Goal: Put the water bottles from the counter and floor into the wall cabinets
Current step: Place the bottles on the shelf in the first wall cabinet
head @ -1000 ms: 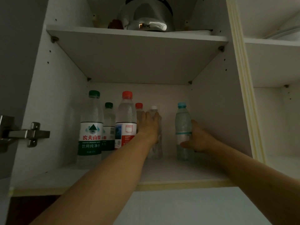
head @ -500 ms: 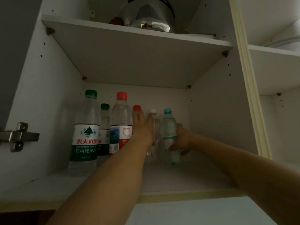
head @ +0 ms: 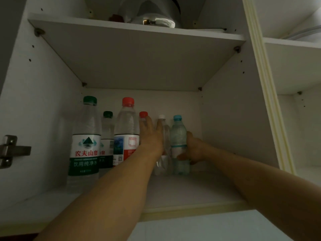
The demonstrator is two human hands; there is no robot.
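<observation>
A home kitchen is suggested by a white wall cabinet, a steel pot stored at 12 o'clock.

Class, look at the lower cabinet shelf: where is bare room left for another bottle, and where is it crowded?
Free: the shelf front strip, between the bottle row and the front edge, and the right back corner between the blue-capped bottle and the cabinet's side wall. Crowded: the back left, where bottles stand close together and the left hand and right hand reach in.
</observation>
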